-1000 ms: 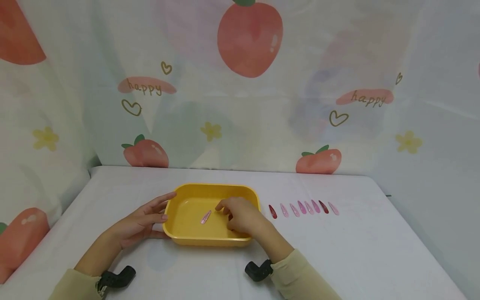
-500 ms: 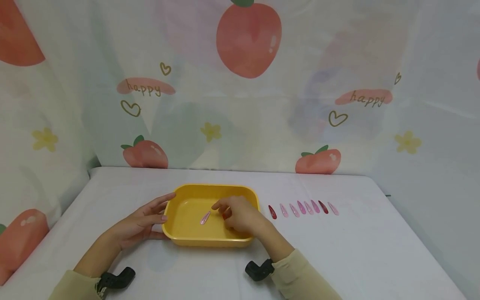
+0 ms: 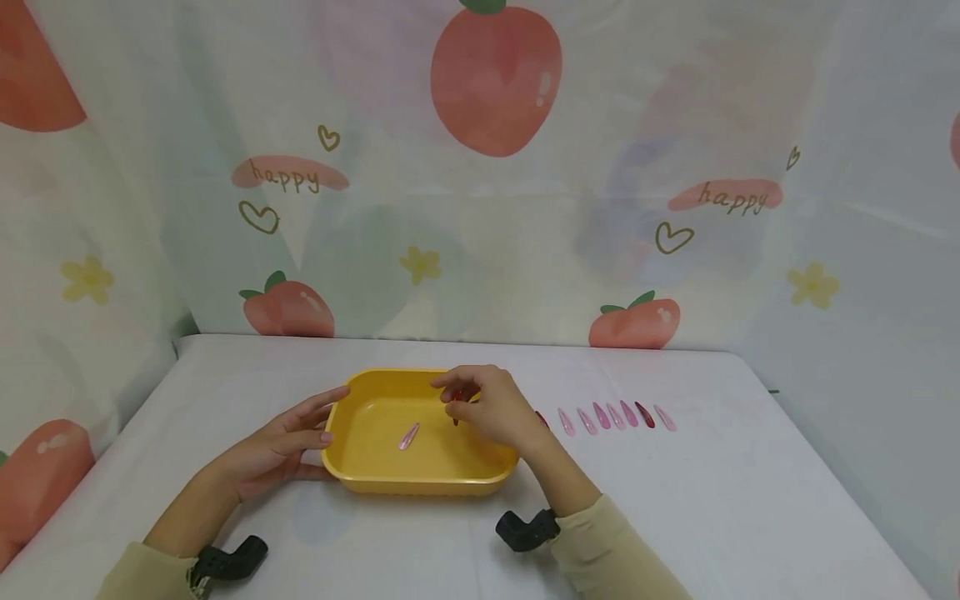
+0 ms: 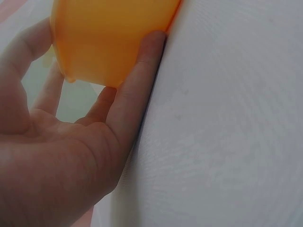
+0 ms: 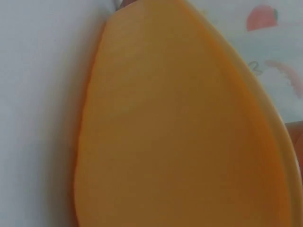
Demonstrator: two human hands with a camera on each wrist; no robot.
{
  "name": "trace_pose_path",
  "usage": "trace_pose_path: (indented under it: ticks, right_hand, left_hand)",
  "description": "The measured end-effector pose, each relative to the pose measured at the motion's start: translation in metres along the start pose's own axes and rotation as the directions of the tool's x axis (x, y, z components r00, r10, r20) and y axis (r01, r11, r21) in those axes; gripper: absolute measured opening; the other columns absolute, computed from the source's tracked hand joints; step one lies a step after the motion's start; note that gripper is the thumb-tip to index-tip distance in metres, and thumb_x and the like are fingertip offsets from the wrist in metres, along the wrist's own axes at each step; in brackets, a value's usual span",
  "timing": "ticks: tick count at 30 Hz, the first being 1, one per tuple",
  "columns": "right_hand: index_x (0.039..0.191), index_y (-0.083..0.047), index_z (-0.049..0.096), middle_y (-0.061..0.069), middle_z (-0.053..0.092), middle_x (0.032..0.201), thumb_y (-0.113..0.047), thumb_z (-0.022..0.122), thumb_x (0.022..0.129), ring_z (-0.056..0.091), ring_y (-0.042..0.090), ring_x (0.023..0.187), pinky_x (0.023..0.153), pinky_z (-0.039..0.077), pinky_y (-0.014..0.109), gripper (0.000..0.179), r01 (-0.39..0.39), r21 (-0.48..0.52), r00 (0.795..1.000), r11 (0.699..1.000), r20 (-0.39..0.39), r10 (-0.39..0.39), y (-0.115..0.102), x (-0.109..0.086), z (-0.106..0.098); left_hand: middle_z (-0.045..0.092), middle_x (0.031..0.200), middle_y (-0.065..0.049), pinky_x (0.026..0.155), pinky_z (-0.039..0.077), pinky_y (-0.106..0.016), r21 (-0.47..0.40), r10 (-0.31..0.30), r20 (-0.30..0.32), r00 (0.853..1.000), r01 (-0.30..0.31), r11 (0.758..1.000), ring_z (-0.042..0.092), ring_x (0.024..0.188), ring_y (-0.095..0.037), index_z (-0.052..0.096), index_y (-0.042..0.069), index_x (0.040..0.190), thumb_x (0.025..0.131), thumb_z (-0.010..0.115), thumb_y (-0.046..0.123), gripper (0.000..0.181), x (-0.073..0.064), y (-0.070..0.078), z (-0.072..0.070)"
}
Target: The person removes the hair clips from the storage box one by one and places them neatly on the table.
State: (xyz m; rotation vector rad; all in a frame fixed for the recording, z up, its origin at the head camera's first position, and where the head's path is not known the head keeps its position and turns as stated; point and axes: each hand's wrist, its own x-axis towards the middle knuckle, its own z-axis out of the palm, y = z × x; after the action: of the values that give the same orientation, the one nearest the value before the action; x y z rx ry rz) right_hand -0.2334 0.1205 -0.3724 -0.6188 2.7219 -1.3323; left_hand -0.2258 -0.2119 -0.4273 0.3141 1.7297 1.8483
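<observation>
My right hand [image 3: 487,408] pinches a red snap hair clip [image 3: 456,398] between thumb and fingers, above the right part of a yellow tray [image 3: 420,484]. Much of that clip is hidden by the fingers. A pink hair clip [image 3: 408,436] lies on the tray's floor, left of the hand. With fairly straight, spread fingers, my left hand [image 3: 273,450] touches the tray's left end; the left wrist view shows its fingertips against the outer wall [image 4: 104,52]. In the right wrist view only the tray's outer side [image 5: 165,118] shows large, and the working fingers are out of sight.
On the white tabletop [image 3: 712,500], right of the tray, several pink and red hair clips [image 3: 602,414] lie in a slanted row. My right wrist partly covers the leftmost red one [image 3: 542,419]. A fruit-printed curtain [image 3: 495,233] hangs behind the table.
My right hand has risen from inside the tray and moved slightly away from me, lifting the red hair clip. My left hand and the pink clip in the tray stay about where they were.
</observation>
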Motion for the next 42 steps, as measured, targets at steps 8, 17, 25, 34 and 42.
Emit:
trace_pose_path:
  ticks: [8,17,25,34,42]
  right_hand:
    - [0.111,-0.020,0.074,0.004,0.062,0.083,-0.008,0.072,0.090,0.067,0.018,0.072,0.072,0.061,0.039,0.024,-0.047,0.120,0.997,0.992,-0.060,0.055,0.005,0.002,-0.011]
    - [0.113,-0.012,0.073,0.012,0.066,0.096,-0.001,0.071,0.088,0.067,0.022,0.082,0.075,0.061,0.030,0.028,-0.076,0.246,0.994,0.966,-0.058,0.092,0.008,0.003,-0.018]
    - [0.125,-0.010,0.069,0.013,0.068,0.108,0.008,0.064,0.091,0.069,0.037,0.102,0.083,0.060,0.033,0.039,-0.081,0.338,0.996,0.938,-0.004,0.088,0.012,0.004,-0.031]
    - [0.125,-0.014,0.068,0.012,0.056,0.106,-0.003,0.060,0.097,0.069,0.027,0.104,0.094,0.056,0.037,0.031,-0.121,0.286,0.992,0.951,-0.001,0.126,0.015,-0.003,-0.058]
    - [0.124,-0.006,0.066,0.016,0.054,0.104,-0.001,0.059,0.095,0.063,0.029,0.094,0.085,0.060,0.038,0.030,-0.136,0.328,0.989,0.935,-0.011,0.148,0.027,-0.009,-0.081]
  left_hand:
    - [0.004,0.166,-0.017,0.096,0.052,-0.057,-0.002,0.003,0.002,1.000,-0.003,1.000,0.053,0.127,-0.028,0.024,0.026,0.159,0.102,0.052,0.010,0.065,0.000,0.000,0.000]
    - [0.005,0.166,-0.017,0.096,0.052,-0.057,-0.002,0.006,0.007,1.000,-0.006,1.000,0.053,0.127,-0.028,0.023,0.025,0.159,0.103,0.051,0.010,0.065,-0.001,0.001,0.000]
    - [0.005,0.166,-0.017,0.096,0.052,-0.058,0.003,0.006,-0.001,1.000,-0.006,1.000,0.052,0.127,-0.028,0.023,0.024,0.159,0.102,0.053,0.010,0.066,-0.001,0.001,0.000]
    - [0.022,0.163,-0.014,0.083,0.059,-0.048,0.207,0.049,-0.206,0.977,-0.005,0.978,0.053,0.122,-0.035,0.037,0.019,0.155,0.092,0.059,0.007,0.069,0.000,0.010,0.013]
    - [0.025,0.162,-0.016,0.077,0.062,-0.041,0.311,0.062,-0.295,0.953,0.034,0.950,0.057,0.114,-0.033,0.038,0.018,0.155,0.092,0.057,0.007,0.067,-0.007,0.019,0.012]
